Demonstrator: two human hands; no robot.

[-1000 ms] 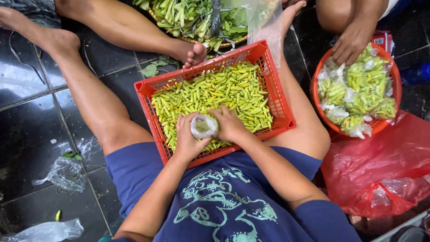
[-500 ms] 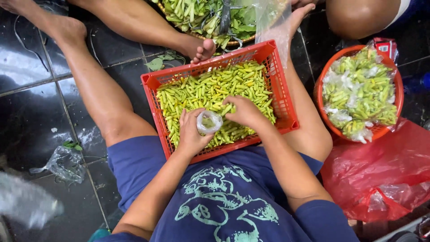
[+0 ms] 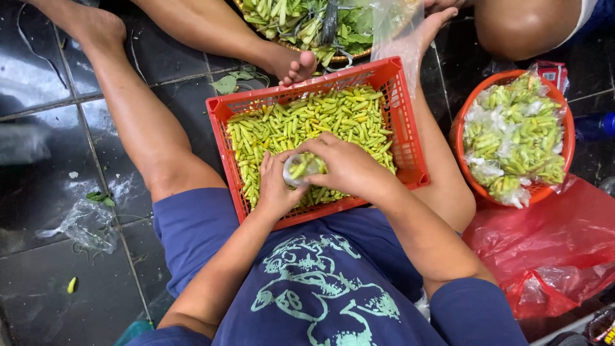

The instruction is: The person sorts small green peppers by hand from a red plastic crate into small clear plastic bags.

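The person sits on the dark tiled floor (image 3: 45,192) with a red rectangular crate (image 3: 397,122) of loose green chillies (image 3: 307,122) set between the legs, its near edge against the lap. Both hands meet over the near half of the crate. The left hand (image 3: 277,189) cups a small clear plastic bag (image 3: 301,168) from below and from its left side, fingers curled round it in a closed grip. The right hand (image 3: 349,168) lies over the bag's right side and top, fingers bent down onto it, also grasping it; the two hands touch across the bag. A few chillies show through the plastic, and most of the bag is hidden under the fingers, so its long axis cannot be told.

The bag sits just above the loose chillies, between the two hands, slightly nearer the left palm. The loose chillies lie directly under and ahead of the hands, most with their long axes running away from the person.

To the right, well apart from the hands, a round red basket (image 3: 462,173) holds filled clear bags of chillies, on a red plastic sheet (image 3: 551,243). Beyond the crate another person's foot (image 3: 296,66) rests near its far rim, beside a woven tray of leaves and chillies (image 3: 301,22). An empty clear bag (image 3: 86,221) lies on the floor to the left.
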